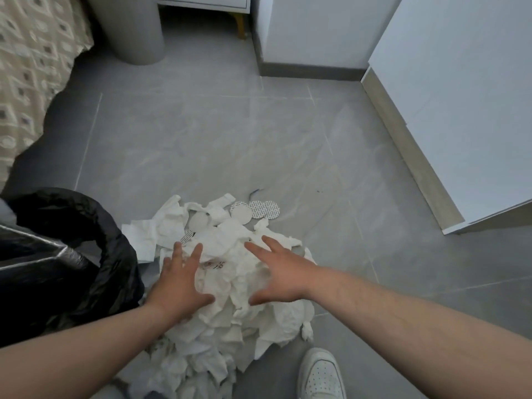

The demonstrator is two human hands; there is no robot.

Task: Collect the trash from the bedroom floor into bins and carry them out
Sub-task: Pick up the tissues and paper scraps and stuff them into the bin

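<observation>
Bin with black bag point(66, 254) seen left of tissue pile point(230, 283); grey bin point(135, 30) far. Left hand point(178, 286) and right hand point(285, 275) spread open over pile. Grey tile floor point(230, 139).

The heap of paper point(239, 286) is soft white tissue, matt and heavily crumpled. At the heap's far edge lie round discs point(240, 212) that look like thin card, some plain matt grey, others finely printed. Left of the heap, the bin liner point(115, 254) is thin black plastic, glossy and wrinkled. Under the heap, the floor point(216, 139) is smooth grey tile with pale veining and a faint sheen. Far beyond the heap, the grey bin point(135, 30) looks smooth and matt. Far left of the heap, the bedspread point(28, 67) is patterned woven cloth. Right of the heap, the cabinet point(460, 96) is smooth white panel. At the heap's near edge, the shoe point(321, 372) is smooth white with a perforated toe.
</observation>
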